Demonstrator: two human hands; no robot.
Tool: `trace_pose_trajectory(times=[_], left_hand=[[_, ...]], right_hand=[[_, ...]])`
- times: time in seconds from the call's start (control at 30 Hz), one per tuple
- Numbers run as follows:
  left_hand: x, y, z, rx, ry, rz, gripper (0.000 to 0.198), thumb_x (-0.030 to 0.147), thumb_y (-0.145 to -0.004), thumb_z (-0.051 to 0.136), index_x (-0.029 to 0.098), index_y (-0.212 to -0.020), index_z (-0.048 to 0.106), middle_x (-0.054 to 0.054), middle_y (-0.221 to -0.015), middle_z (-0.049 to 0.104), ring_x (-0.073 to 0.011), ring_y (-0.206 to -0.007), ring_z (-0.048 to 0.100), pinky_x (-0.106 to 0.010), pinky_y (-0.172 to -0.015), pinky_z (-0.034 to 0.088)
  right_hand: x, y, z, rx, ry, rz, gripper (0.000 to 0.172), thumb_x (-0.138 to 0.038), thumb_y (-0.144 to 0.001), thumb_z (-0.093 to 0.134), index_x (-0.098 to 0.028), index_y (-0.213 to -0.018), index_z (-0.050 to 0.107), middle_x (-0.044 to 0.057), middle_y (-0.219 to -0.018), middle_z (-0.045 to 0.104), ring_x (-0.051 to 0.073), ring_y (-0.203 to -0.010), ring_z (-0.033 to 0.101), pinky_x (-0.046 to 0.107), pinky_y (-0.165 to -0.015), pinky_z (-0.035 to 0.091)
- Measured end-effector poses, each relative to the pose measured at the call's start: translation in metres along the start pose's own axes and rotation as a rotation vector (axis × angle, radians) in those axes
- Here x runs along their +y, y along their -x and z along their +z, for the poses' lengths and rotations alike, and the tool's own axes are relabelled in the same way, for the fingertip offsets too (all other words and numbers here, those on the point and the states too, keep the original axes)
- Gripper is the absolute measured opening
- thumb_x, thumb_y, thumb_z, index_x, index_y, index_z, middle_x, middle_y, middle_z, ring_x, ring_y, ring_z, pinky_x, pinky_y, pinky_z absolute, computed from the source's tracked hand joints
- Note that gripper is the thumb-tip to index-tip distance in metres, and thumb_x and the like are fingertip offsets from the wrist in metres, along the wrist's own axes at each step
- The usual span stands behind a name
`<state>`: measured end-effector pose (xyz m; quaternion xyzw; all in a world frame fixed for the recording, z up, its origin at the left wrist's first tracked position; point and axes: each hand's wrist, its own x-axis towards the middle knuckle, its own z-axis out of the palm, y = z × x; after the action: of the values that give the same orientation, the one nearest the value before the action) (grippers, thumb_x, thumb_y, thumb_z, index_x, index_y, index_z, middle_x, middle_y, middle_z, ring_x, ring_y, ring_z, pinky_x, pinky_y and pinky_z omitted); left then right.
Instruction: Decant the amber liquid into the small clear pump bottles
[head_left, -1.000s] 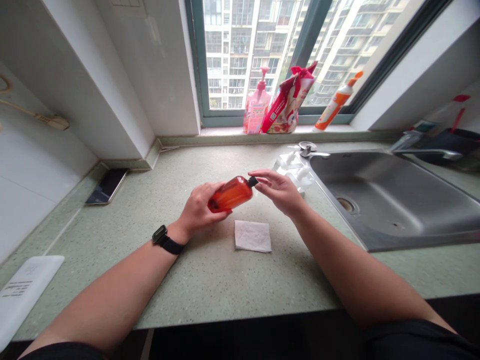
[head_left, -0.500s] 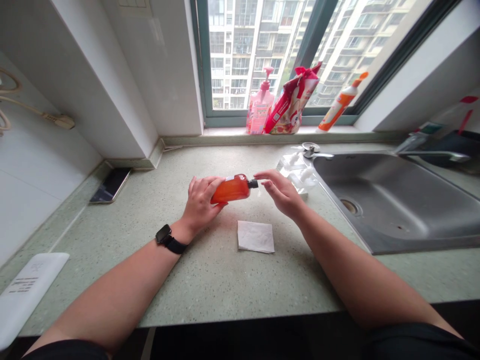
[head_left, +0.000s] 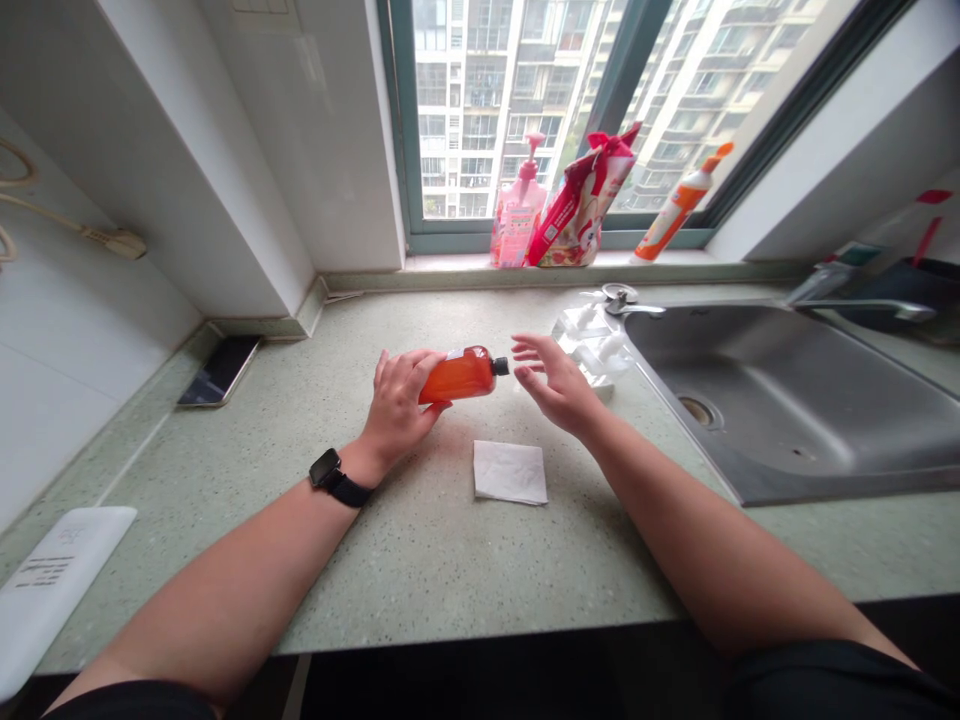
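Note:
My left hand (head_left: 397,405) grips a small orange bottle (head_left: 461,374) on its side above the green counter (head_left: 420,540), its black neck pointing right. Just right of that neck my right hand (head_left: 551,385) hovers with fingers spread and nothing in them. A folded white tissue (head_left: 510,472) lies on the counter below the two hands. A black watch (head_left: 334,477) is on my left wrist.
A steel sink (head_left: 787,400) with a tap (head_left: 855,300) fills the right side. Clear small bottles (head_left: 592,340) lie by its left rim. On the sill stand a pink pump bottle (head_left: 517,210), a red pouch (head_left: 577,205) and an orange bottle (head_left: 679,205). A phone (head_left: 219,370) lies far left.
My right hand's fingers left the bottle's black neck and spread open. The bottle tilted from slanted up to nearly level in my left hand.

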<state>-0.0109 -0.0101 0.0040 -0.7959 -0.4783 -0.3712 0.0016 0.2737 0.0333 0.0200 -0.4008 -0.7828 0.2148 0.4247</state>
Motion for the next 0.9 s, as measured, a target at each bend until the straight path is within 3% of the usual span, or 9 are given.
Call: trace_pose_trajectory(times=[0.1,0.17,0.27,0.43,0.57,0.73,0.9], left_hand=[[0.000,0.000,0.000,0.000,-0.001,0.001,0.068,0.024,-0.091,0.078,0.031,-0.152,0.048,-0.009,-0.148,0.063,-0.0325,-0.137,0.058,-0.067,-0.132,0.020],[-0.001,0.000,0.001,0.002,0.000,0.008,0.068,0.023,-0.091,0.078,0.030,-0.152,0.049,-0.010,-0.147,0.063,-0.0324,-0.136,0.059,-0.067,-0.132,0.019],[-0.001,0.000,0.001,0.006,-0.004,0.014,0.068,0.023,-0.091,0.078,0.031,-0.152,0.048,-0.010,-0.147,0.064,-0.0323,-0.135,0.059,-0.067,-0.132,0.020],[-0.001,0.000,0.001,0.012,-0.007,0.013,0.067,0.022,-0.091,0.078,0.031,-0.151,0.048,-0.010,-0.146,0.064,-0.0321,-0.135,0.060,-0.067,-0.132,0.021],[-0.001,0.000,0.001,-0.007,0.029,0.037,0.068,0.027,-0.092,0.079,0.031,-0.153,0.047,-0.010,-0.147,0.064,-0.0324,-0.137,0.059,-0.066,-0.131,0.024],[0.001,0.000,-0.001,-0.011,0.051,0.087,0.068,0.040,-0.093,0.079,0.030,-0.153,0.049,-0.011,-0.145,0.065,-0.0327,-0.134,0.061,-0.062,-0.130,0.027],[0.003,0.000,-0.002,-0.027,0.020,0.084,0.068,0.043,-0.092,0.080,0.031,-0.152,0.051,-0.011,-0.142,0.067,-0.0332,-0.131,0.062,-0.060,-0.127,0.032]], right_hand=[[-0.004,0.001,0.000,-0.052,-0.031,-0.093,0.051,-0.057,-0.098,0.068,-0.034,-0.143,0.062,0.010,-0.135,0.065,0.029,-0.119,0.068,0.050,-0.098,0.063],[-0.006,0.001,-0.001,-0.076,0.040,-0.113,0.035,-0.056,-0.101,0.063,-0.031,-0.124,0.072,0.009,-0.126,0.068,0.029,-0.117,0.068,0.052,-0.100,0.062],[-0.005,0.000,-0.002,-0.033,0.132,-0.054,0.037,-0.057,-0.106,0.053,-0.027,-0.108,0.075,0.010,-0.114,0.070,0.030,-0.111,0.069,0.056,-0.100,0.060],[-0.008,0.003,-0.001,-0.016,0.066,-0.152,0.047,-0.043,-0.099,0.068,-0.032,-0.144,0.059,0.011,-0.131,0.066,0.030,-0.119,0.069,0.053,-0.100,0.062],[-0.015,0.004,0.000,0.014,0.117,-0.267,0.032,-0.032,-0.102,0.063,-0.034,-0.134,0.066,0.008,-0.119,0.072,0.028,-0.111,0.070,0.052,-0.099,0.061],[-0.018,0.002,0.001,0.089,0.176,-0.257,0.018,-0.041,-0.104,0.061,-0.031,-0.116,0.071,0.006,-0.102,0.073,0.027,-0.096,0.069,0.047,-0.088,0.059],[-0.018,0.004,0.008,0.107,0.279,-0.200,0.030,-0.052,-0.108,0.050,-0.028,-0.107,0.068,0.008,-0.098,0.071,0.027,-0.089,0.066,0.045,-0.081,0.056]])
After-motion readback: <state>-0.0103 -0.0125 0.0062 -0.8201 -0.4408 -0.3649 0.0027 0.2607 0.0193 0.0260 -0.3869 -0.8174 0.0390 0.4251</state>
